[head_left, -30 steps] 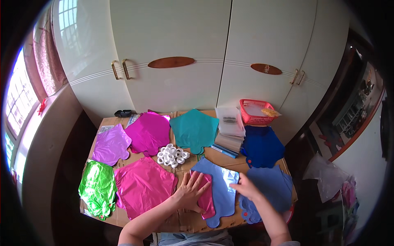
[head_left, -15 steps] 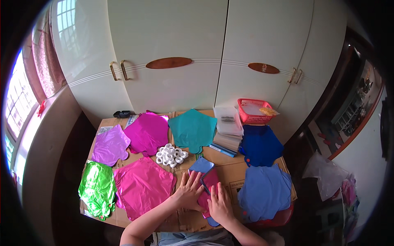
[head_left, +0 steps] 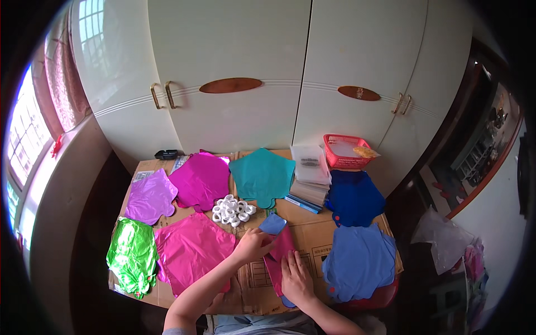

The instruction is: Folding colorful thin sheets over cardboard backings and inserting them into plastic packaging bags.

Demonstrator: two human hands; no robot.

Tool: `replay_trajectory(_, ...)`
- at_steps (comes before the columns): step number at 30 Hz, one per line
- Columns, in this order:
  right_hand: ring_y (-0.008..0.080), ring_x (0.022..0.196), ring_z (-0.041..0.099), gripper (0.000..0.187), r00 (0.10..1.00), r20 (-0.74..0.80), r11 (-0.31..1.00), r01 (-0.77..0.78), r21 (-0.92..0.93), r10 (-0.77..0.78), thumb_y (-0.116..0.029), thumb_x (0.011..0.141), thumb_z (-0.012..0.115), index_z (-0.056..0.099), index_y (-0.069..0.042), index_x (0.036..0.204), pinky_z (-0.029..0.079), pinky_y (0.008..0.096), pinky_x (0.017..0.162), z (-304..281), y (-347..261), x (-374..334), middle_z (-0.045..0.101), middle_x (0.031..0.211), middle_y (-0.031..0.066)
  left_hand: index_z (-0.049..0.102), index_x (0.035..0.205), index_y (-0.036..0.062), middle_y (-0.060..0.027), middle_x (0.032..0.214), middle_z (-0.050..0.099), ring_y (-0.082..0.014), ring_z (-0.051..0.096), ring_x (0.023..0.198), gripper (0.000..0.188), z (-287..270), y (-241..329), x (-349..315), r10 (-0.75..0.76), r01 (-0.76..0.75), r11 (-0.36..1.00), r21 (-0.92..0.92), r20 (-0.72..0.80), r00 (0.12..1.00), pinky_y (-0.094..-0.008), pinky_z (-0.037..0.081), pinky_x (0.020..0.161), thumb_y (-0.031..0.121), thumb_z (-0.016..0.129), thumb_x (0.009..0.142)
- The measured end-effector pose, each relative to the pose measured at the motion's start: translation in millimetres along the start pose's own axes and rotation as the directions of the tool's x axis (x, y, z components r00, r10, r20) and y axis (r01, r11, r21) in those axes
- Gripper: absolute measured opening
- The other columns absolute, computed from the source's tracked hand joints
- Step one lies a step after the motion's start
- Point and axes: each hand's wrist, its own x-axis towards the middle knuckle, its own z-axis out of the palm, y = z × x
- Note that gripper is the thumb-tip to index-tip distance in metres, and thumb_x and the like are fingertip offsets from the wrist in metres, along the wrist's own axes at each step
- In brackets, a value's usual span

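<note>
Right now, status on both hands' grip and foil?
Left grip curled at pink foil; right grip flat on it. Blue foil at far end. White rings nearby, untouched.

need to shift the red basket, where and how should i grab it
Probably pinch the near rim of the red basket, left of the yellow packet, from above on the person's side: it stands upright and open-topped, plastic sleeves crowd its left, and the dark blue foil in front lies low.
</note>
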Motion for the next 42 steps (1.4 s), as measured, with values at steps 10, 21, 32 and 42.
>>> replay_trajectory(10, 0.033, 0.132, 0.039, 0.04, 0.999, 0.035, 0.997, 0.035, 0.063, -0.038, -0.013, 0.084, 0.051, 0.056, 0.003, 0.12, 0.031, 0.0483, 0.109, 3.9, 4.4, -3.0, 0.049, 0.133, 0.0207, 0.067, 0.068, 0.0061, -0.0086, 0.073, 0.064, -0.0257, 0.061, 0.084, 0.015, 8.3, -28.9, 16.7, 0.034, -0.048, 0.994, 0.098, 0.139, 0.99, -0.0383, 0.048, 0.076, 0.021, 0.072, 0.067)
replay_trajectory(21, 0.031, 0.126, 0.046, 0.039, 0.993, 0.007, 0.989, 0.117, 0.085, -0.118, -0.014, 0.084, 0.053, 0.057, 0.004, 0.118, 0.031, 0.0423, 0.11, -0.1, 6.4, -4.2, 0.055, 0.127, 0.0195, 0.066, 0.063, 0.0051, -0.0107, 0.073, 0.064, -0.0264, 0.061, 0.085, 0.019, 1.2, -30.3, 20.1, -0.029, 0.026, 0.999, 0.019, 0.202, 0.979, -0.0375, 0.049, 0.077, 0.023, 0.072, 0.062)
replay_trajectory(32, 0.0314, 0.127, 0.045, 0.042, 0.99, 0.015, 0.979, 0.137, 0.148, -0.14, -0.019, 0.083, 0.059, 0.057, 0.002, 0.119, 0.032, 0.0428, 0.109, -12.9, 8.2, -9.2, 0.052, 0.13, 0.0197, 0.069, 0.067, 0.005, -0.0125, 0.076, 0.065, -0.0281, 0.063, 0.079, 0.02, -7.6, -27.1, 27.2, -0.052, 0.042, 0.998, 0.039, 0.287, 0.957, -0.0379, 0.05, 0.075, 0.023, 0.074, 0.061)
replay_trajectory(42, 0.0322, 0.128, 0.044, 0.046, 0.99, 0.031, 0.972, 0.132, 0.195, -0.141, -0.023, 0.084, 0.06, 0.055, 0.003, 0.122, 0.032, 0.0441, 0.109, -8.7, 12.2, -14.9, 0.051, 0.131, 0.0211, 0.069, 0.067, 0.0047, -0.0116, 0.073, 0.066, -0.0262, 0.064, 0.074, 0.019, -7.2, -31.1, 30.9, -0.026, 0.012, 0.999, 0.046, 0.303, 0.953, -0.0372, 0.051, 0.069, 0.022, 0.073, 0.063)
